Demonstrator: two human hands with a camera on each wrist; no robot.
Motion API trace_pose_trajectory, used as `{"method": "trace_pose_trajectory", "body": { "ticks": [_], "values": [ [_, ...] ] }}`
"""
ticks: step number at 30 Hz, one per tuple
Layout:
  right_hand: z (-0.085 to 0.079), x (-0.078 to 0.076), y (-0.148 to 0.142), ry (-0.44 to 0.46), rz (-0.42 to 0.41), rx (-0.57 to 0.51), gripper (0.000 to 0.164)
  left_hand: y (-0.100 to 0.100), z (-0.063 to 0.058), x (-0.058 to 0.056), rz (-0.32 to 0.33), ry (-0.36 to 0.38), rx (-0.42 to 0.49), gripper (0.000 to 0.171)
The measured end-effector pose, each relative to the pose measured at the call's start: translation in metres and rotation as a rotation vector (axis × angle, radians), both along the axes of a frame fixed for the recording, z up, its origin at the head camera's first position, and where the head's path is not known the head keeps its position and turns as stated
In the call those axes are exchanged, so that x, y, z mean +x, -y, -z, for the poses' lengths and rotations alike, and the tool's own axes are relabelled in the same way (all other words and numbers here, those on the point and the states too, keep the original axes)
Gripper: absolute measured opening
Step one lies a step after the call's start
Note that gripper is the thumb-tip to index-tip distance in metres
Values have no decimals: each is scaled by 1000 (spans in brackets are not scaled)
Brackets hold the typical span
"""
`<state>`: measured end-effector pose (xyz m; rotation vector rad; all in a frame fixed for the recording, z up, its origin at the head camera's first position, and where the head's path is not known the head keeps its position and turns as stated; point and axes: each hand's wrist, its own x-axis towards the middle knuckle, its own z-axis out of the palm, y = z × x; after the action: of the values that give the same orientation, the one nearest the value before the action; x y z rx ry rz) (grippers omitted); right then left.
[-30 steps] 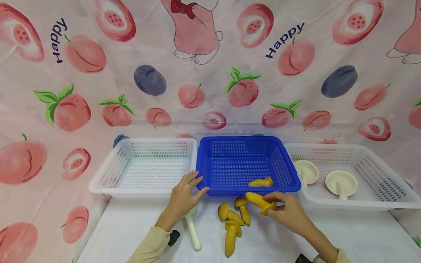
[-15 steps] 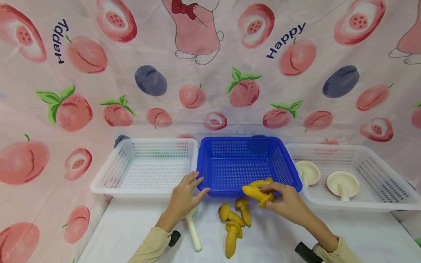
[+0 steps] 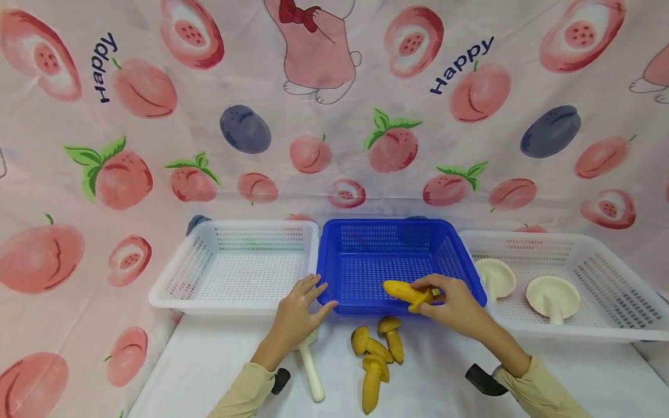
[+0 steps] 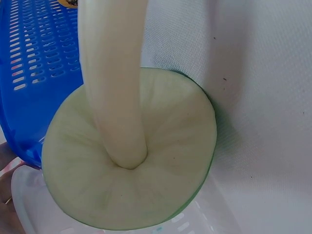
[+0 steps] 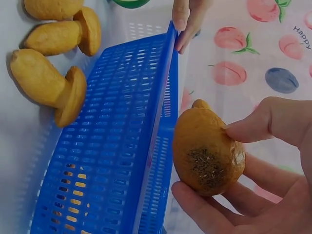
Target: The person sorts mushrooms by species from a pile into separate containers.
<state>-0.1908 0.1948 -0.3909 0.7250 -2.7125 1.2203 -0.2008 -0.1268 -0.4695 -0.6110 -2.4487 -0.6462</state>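
In the head view my right hand (image 3: 460,305) pinches a yellow mushroom (image 3: 401,290) by its cap, over the front of the blue basket (image 3: 389,310). The right wrist view shows a dark speckled patch on the cap (image 5: 207,161), between thumb and fingers. My left hand (image 3: 297,313) lies with fingers extended at the basket's near left corner. Under that hand is a pale mushroom (image 3: 312,371), its wide greenish-white cap (image 4: 180,141) filling the left wrist view. Another yellow mushroom inside the basket is mostly hidden, glimpsed as yellow through its slots.
Three yellow mushrooms (image 3: 372,386) lie on the white table (image 3: 428,383) before the blue basket. A white basket (image 3: 209,303) stands to its left. On the right, another white basket (image 3: 549,332) holds two pale mushrooms (image 3: 554,296). A fruit-print cloth (image 3: 334,133) hangs behind.
My right hand has lifted the yellow mushroom forward from in front of the blue basket to over its front rim. My left hand keeps its place by the basket's corner.
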Motion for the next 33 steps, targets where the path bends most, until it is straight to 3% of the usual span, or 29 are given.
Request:
{"method": "trace_pose_trajectory", "body": {
  "ticks": [10,17,27,33],
  "values": [
    [1,-18,3,33,4,-30,32,-4,3,-1,-6,-9,-12,47],
    [6,-31,4,29,4,2,34,-8,2,0,30,-39,14,46],
    [13,-48,14,54,22,43,36,-3,0,-1,4,-5,-5,47],
    [19,-61,24,48,-19,87,33,-1,-1,-1,-8,13,-4,47]
  ]
}}
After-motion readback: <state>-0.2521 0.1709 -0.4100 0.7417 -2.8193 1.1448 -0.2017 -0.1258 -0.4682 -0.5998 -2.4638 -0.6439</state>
